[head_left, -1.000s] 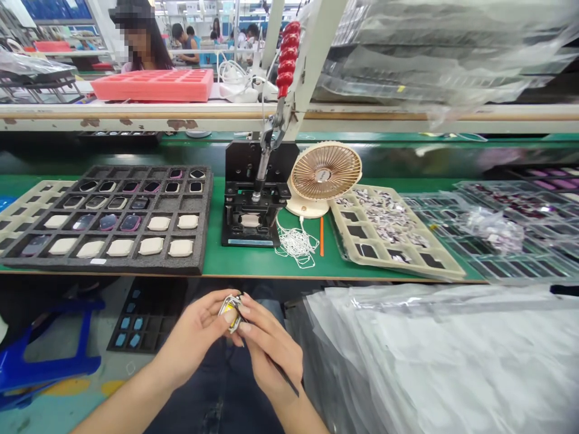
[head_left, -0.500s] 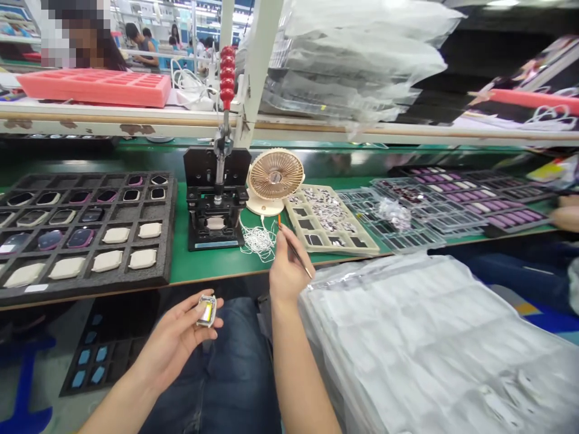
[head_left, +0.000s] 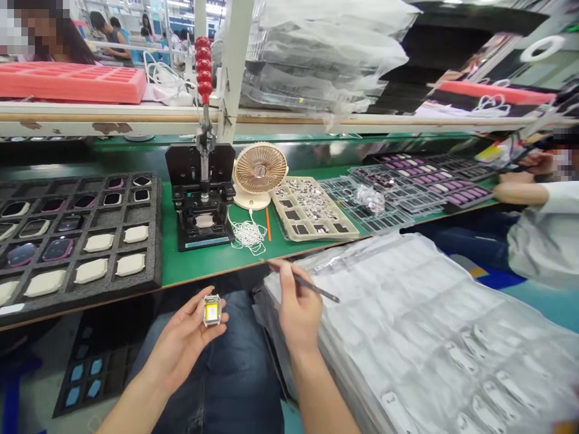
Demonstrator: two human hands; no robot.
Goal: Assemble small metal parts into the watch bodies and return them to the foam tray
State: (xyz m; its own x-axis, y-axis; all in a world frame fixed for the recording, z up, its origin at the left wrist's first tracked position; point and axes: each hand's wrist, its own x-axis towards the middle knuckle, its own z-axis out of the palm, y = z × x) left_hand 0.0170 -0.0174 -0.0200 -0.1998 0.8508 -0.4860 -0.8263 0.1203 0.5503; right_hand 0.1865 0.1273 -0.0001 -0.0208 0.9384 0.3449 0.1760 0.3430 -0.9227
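Over my lap, my left hand (head_left: pixel 190 328) grips a small smartwatch case (head_left: pixel 212 310) between thumb and fingers. Its open side faces me, with a white rectangle edged in yellow inside. To the right, my right hand (head_left: pixel 301 301) is closed around dark, slim tweezers (head_left: pixel 316 289), their front end angled left toward the bench edge. The tweezers do not touch the case. An orange stick (head_left: pixel 268 224) lies on the green bench (head_left: pixel 190 265) beyond my right hand.
A black press (head_left: pixel 203 199) with a red handle stands beside a fan (head_left: pixel 261 172) and a white cable (head_left: pixel 248 236). Left is a foam tray (head_left: pixel 156 241) of watches; right, a parts box (head_left: pixel 283 232). Plastic-wrapped trays (head_left: pixel 384 301) stand at my right. A co-worker's arm (head_left: pixel 520 190) reaches in.
My view has turned rightward. My right hand has drawn back from the orange stick, and the tweezers are tilted flatter. My left hand still holds the case, now turned more toward me.
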